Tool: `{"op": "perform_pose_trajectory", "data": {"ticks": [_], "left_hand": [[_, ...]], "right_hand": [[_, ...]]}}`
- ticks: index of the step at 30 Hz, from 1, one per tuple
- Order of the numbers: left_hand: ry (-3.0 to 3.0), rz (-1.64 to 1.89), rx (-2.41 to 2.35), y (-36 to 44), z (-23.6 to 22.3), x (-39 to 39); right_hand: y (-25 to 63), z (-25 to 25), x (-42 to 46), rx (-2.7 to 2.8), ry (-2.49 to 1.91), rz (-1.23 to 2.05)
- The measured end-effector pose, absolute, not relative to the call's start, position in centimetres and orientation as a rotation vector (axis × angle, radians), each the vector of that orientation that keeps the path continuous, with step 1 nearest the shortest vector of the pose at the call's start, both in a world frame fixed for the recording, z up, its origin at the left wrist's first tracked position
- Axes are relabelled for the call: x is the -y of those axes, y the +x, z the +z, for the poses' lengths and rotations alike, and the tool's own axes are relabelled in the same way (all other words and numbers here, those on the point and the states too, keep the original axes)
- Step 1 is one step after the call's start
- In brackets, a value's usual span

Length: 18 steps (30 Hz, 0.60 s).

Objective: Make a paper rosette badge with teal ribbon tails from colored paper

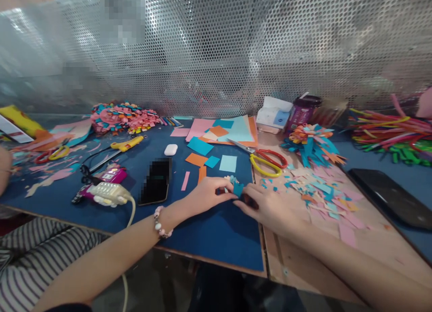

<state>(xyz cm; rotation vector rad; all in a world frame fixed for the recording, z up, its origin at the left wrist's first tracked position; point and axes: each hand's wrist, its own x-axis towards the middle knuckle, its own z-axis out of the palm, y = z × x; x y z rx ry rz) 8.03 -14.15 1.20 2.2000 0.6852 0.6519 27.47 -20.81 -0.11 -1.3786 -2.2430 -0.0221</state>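
Note:
In the middle of the desk, my left hand (212,193) and my right hand (268,206) meet fingertip to fingertip. Between them is a small blue paper piece (238,189), its upper edge uneven, and both hands pinch it. Pale frilled bits of paper (232,179) show at my left fingertips; whether they are joined to the blue piece I cannot tell. Just beyond my hands lie an orange paper strip (202,173), a pale blue square (228,163) and a small blue square (212,162). Open-bladed scissors (266,161) with red and yellow handles rest behind my right hand.
Left of my hands lie a phone (157,181), a white earbud case (170,150), a power strip (110,193) and a yellow glue gun (127,144). Paper scraps (327,195), a fringed paper flower (312,143), a purple cup (303,112) and a dark phone (391,197) are at the right.

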Motion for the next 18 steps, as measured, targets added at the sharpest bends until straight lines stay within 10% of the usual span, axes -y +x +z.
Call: {"op": "perform_pose_trajectory", "data": {"ticks": [18], "left_hand": [[2.226, 0.623, -0.652, 8.0, 1.2, 14.0]], "right_hand": [[27.0, 1.1, 21.6, 2.321, -1.272, -0.606]]}}
